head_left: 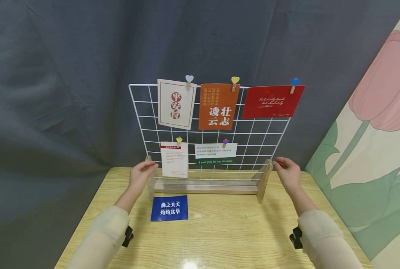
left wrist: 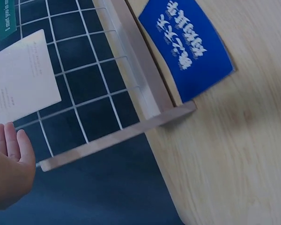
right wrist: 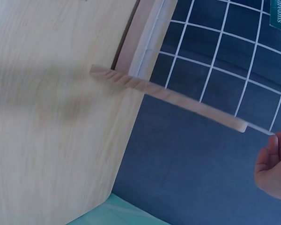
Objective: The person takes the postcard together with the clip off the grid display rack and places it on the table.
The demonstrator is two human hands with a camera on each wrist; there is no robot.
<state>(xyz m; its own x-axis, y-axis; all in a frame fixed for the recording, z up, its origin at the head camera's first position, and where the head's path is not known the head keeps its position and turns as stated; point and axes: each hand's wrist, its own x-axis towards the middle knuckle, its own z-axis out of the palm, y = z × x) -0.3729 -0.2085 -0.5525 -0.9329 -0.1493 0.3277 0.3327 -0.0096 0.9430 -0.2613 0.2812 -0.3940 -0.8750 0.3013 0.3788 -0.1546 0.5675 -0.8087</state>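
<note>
A white wire grid [head_left: 250, 129] stands upright in a wooden base [head_left: 206, 189]. At its left side, just above the wooden upright, my left hand [head_left: 142, 172] pinches the edge wire between thumb and fingers. Level with it on the opposite side, my right hand [head_left: 288, 172] pinches the right edge wire; its fingertips [right wrist: 280, 137] meet the wire just beyond the wooden upright [right wrist: 196, 105]. Close by my left fingers hangs a white card with a red header [head_left: 174, 160]. A blue card with white characters [head_left: 169, 208] lies on the table before the base's left end.
Along the grid's top, heart-topped clips hold a cream card [head_left: 168, 106], an orange card [head_left: 217, 97] and a red card [head_left: 270, 102]. A white-and-green card [head_left: 206, 152] hangs lower. Behind the wooden table [head_left: 220, 231] is a dark curtain [head_left: 95, 93]; a tulip-patterned wall [head_left: 371, 186] stands right.
</note>
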